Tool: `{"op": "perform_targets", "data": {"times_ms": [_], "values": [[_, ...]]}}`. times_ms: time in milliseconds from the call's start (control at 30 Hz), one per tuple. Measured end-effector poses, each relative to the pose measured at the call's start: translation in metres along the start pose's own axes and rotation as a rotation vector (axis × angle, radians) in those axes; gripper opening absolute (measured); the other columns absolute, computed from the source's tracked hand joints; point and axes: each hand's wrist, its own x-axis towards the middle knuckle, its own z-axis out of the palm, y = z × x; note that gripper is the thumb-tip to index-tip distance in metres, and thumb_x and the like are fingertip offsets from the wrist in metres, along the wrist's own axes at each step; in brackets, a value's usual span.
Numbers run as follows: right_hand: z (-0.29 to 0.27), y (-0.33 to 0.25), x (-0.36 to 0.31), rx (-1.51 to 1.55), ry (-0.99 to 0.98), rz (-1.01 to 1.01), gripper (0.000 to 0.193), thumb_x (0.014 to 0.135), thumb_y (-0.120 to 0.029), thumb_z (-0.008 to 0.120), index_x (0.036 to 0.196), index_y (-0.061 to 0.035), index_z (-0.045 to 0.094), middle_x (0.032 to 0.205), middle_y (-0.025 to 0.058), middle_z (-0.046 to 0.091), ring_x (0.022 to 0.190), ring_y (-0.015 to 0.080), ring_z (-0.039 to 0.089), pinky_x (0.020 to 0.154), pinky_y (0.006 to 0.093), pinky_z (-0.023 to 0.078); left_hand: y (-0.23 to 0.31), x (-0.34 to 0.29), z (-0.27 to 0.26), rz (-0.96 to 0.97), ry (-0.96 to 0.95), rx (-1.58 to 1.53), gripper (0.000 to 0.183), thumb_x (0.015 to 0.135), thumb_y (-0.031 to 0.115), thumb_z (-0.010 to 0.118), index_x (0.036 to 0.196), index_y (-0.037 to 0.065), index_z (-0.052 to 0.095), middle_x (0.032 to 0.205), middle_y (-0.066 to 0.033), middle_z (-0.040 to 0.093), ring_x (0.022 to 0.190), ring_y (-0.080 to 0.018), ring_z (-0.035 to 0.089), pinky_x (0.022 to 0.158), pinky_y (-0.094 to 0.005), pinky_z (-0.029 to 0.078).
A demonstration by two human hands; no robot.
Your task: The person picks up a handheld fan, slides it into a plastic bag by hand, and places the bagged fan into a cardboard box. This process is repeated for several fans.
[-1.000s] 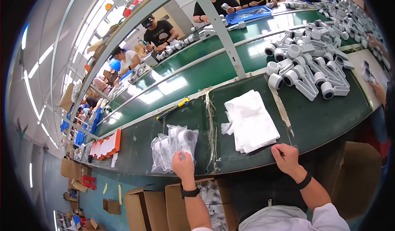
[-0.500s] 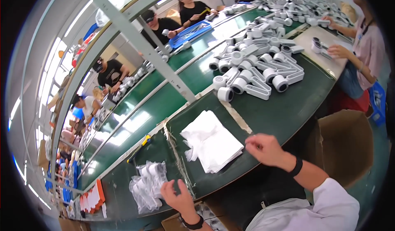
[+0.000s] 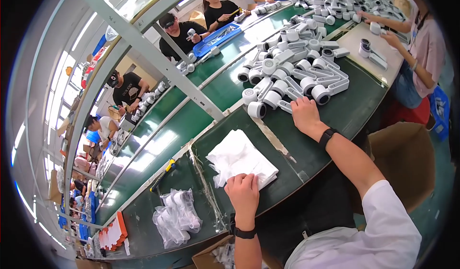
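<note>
A stack of thin white plastic bags lies on the green bench in front of me. My left hand rests at the stack's near edge, fingers bent together and pinching the top bag; the fingertips are partly hidden. Further right, my right hand reaches to the near side of a heap of hair dryers, white and grey with round barrels and flat handles. Its fingers are closed over the handle end of one hair dryer there.
Clear-bagged white parts lie at left, near a yellow-and-black screwdriver and orange-and-white cards. A metal post slants across the bench's far edge. Cardboard boxes stand below. Co-workers sit across the line and at right.
My left hand has moved right from beside the bagged parts onto the white bags. My right hand has gone forward from beside the stack to the hair dryer heap.
</note>
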Motion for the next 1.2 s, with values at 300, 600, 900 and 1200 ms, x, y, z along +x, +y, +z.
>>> {"op": "perform_targets", "data": {"times_ms": [300,600,900,1200], "values": [[-0.062,-0.021,-0.035,1.277,-0.139,0.442,0.030,0.087,-0.014,0.061,0.114,-0.0009,0.055,0.103,0.0146,0.060,0.086,0.0273,0.064,0.070,0.0387,0.053,-0.008,0.002,-0.001,-0.162,0.203,-0.321,0.012,0.088,0.011,0.065,0.093,0.000,0.068,0.085,-0.0128,0.067,0.079,-0.0274,0.063,0.071,-0.0350,0.048],[-0.118,-0.082,-0.136,2.121,-0.629,0.442,0.051,0.074,0.001,0.068,0.119,-0.0049,0.045,0.098,0.0116,0.062,0.079,0.0214,0.065,0.068,0.0351,0.056,0.026,-0.019,0.003,-0.540,0.048,-1.177,0.021,0.094,0.010,0.062,0.104,-0.008,0.064,0.087,-0.0056,0.067,0.075,-0.0092,0.060,0.070,-0.0218,0.049],[-0.101,-0.116,-0.132,1.757,-0.385,0.461,0.047,0.073,-0.013,0.077,0.112,-0.0002,0.055,0.092,0.0057,0.063,0.086,0.0126,0.060,0.078,0.0307,0.051,0.031,-0.023,0.006,-0.611,0.107,-1.325,0.019,0.096,0.013,0.060,0.103,-0.005,0.062,0.088,-0.0048,0.065,0.076,-0.0100,0.060,0.069,-0.0234,0.050],[-0.091,-0.116,-0.133,1.665,-0.153,0.496,0.028,0.075,-0.001,0.068,0.097,-0.0028,0.051,0.078,0.0028,0.058,0.059,0.0104,0.056,0.052,0.0263,0.047,0.022,-0.022,-0.003,-0.764,0.219,-1.822,0.014,0.098,0.013,0.056,0.104,0.001,0.057,0.088,-0.0029,0.061,0.071,-0.0114,0.057,0.062,-0.0249,0.048]]}}
